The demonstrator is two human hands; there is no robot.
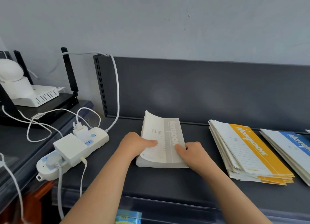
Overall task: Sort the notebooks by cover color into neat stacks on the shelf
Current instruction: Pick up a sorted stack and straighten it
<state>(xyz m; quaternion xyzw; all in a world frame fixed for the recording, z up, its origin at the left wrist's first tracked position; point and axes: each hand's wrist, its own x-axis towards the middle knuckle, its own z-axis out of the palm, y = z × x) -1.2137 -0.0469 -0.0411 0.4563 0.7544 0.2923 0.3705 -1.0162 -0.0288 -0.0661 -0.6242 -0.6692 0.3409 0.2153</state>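
A stack of grey-banded notebooks lies on the dark grey shelf, its top cover curling up at the far left corner. My left hand grips the stack's left edge, thumb pressed on the top cover. My right hand holds the near right corner, thumb on the grey band. To the right lies a fanned stack of yellow-banded notebooks. A stack of blue-banded notebooks sits at the frame's right edge, partly cut off.
A white power strip with plugged adapters and trailing white cables lies left of the grey stack. A black router with a white device stands at the far left. The shelf's upright back panel runs behind the stacks.
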